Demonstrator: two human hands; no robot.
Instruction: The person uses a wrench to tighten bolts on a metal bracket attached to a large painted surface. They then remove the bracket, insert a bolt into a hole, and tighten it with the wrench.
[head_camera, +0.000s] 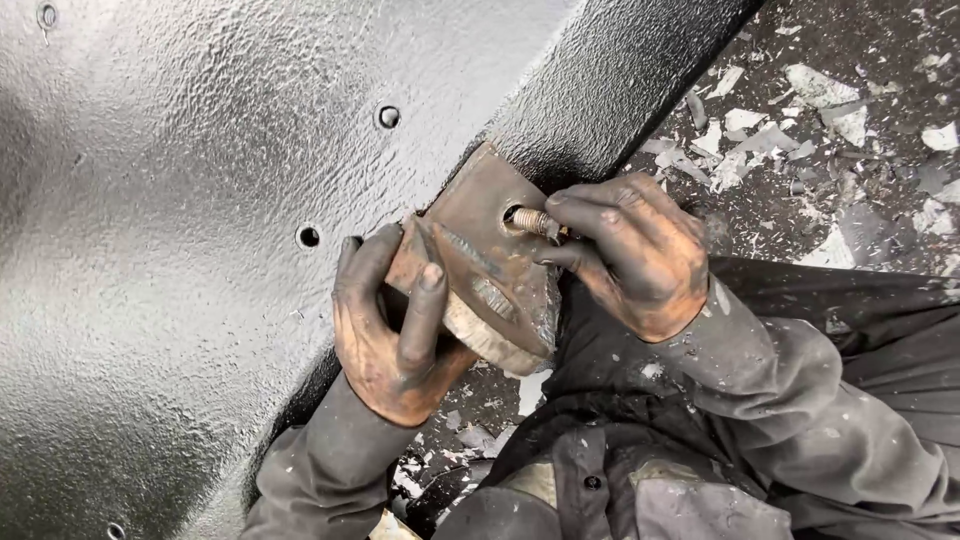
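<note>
The big black sheet (180, 300) has small open holes left of the fingers. The left hand (395, 340) wraps its fingers around a rusty plate (490, 270), pressing it on the sheet's edge. The right hand (635, 255) pinches a bolt (537, 222) with its fingertips. The bolt tip sits in the plate's hole, most of it out, so turning it in seems left. Scraps (790, 120) lie on the floor past the right fingers

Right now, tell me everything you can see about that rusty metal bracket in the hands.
The rusty metal bracket is a thick brown plate, worn and scuffed, with a round hole near its upper end. It lies against the edge of the black painted panel. The left hand grips its lower side; the right hand feeds a threaded bolt into the hole.
</note>
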